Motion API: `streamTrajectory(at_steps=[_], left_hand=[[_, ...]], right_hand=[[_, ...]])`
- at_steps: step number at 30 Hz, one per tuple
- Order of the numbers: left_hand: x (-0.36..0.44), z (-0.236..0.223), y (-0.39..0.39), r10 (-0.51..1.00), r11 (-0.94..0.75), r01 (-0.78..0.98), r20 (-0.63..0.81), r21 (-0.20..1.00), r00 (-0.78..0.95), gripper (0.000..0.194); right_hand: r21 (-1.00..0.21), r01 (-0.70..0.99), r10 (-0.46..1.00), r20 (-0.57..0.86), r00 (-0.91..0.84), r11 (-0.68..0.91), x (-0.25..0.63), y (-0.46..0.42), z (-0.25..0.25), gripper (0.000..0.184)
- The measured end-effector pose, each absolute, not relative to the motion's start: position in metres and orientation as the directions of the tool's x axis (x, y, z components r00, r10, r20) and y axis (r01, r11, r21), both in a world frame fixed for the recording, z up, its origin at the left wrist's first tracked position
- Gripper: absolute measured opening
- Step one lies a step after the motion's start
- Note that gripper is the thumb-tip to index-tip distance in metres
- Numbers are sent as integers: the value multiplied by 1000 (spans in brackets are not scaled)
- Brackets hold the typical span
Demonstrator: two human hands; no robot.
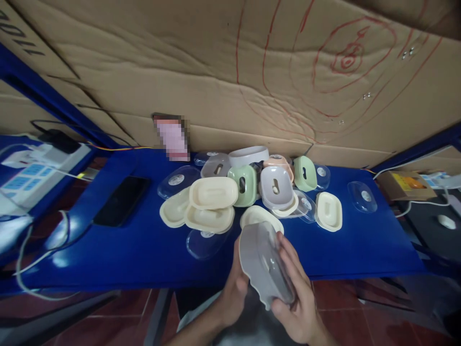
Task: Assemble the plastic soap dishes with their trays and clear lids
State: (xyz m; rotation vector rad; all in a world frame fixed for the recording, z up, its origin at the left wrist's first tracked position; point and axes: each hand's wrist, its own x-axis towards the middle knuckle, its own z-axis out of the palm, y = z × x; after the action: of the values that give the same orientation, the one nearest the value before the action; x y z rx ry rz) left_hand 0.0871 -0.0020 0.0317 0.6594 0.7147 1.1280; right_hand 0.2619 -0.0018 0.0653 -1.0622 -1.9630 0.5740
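Above the table's front edge, I hold a grey plastic soap box [254,254] tilted on its side, its clear lid [275,269] facing right. My left hand [234,288] is closed on the box's left side, with most of its fingers hidden behind it. My right hand [297,293] grips the lid side, thumb at the lower edge and fingers along the right. Just behind the box lies a cream tray [261,216], partly covered by it. Farther back are a grey box with a slot [276,190] and a green box [243,187].
Stacked cream trays [212,192] lie left of centre, another cream tray [329,211] to the right. Clear lids [362,197] are scattered about the blue table [378,250]. A black phone [122,201] lies left; a blurred-out phone-like object [173,138] leans on the cardboard wall [201,72].
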Motion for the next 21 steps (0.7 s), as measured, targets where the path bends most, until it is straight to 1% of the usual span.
streamTrajectory(at_steps=[2,4,5,6,7,8,9,10,11,12,14,15,16,17,18,19,20,21], left_hand=[[86,27,-7,952,277,-539,-152,795,265,98],[86,19,-11,958,281,-519,-207,807,198,94],[86,14,-14,957,291,-528,-246,798,156,92],[85,8,-16,952,301,-543,-279,784,125,91],[84,3,-18,947,309,-561,-306,768,102,92],[83,-2,-19,943,312,-575,-321,756,90,93],[82,-5,-19,943,310,-580,-323,754,83,92],[80,-6,-18,945,300,-577,-319,760,71,91],[80,-4,-17,950,283,-571,-308,771,54,89],[80,1,-15,955,265,-564,-293,782,43,88],[83,16,-9,965,242,-554,-255,797,54,89],[85,25,-5,970,234,-553,-234,800,72,91],[88,33,-2,973,223,-554,-212,802,85,93],[90,41,1,977,210,-555,-195,805,87,95],[92,47,3,979,199,-557,-184,807,83,95],[94,52,6,981,189,-560,-178,807,74,94],[94,55,8,982,181,-563,-175,807,65,92],[94,57,9,983,175,-561,-172,809,60,92]], right_hand=[[-723,443,847,427,-317,530,252,-5,63,73],[-794,380,878,391,-276,474,248,-6,62,68],[-841,331,902,377,-210,428,250,-4,62,65],[-876,289,922,373,-101,386,256,2,62,63],[-888,287,921,387,43,359,266,10,61,62],[-875,345,884,422,199,340,280,22,60,62],[-838,447,808,483,339,314,297,37,58,62],[-764,604,728,545,416,226,317,55,55,66],[-683,718,682,590,432,136,337,73,51,71],[-632,773,692,586,422,64,355,90,47,72],[-548,836,797,494,349,-26,379,115,41,76],[-515,856,837,452,310,-39,383,120,39,77],[-487,873,855,444,267,-20,381,120,40,76],[-470,881,858,471,207,46,374,114,43,72],[-466,871,858,501,113,157,362,104,47,66],[-466,831,851,526,-15,303,347,91,53,61],[-487,741,840,507,-191,462,330,76,60,59],[-533,625,819,427,-383,570,314,62,66,60]])
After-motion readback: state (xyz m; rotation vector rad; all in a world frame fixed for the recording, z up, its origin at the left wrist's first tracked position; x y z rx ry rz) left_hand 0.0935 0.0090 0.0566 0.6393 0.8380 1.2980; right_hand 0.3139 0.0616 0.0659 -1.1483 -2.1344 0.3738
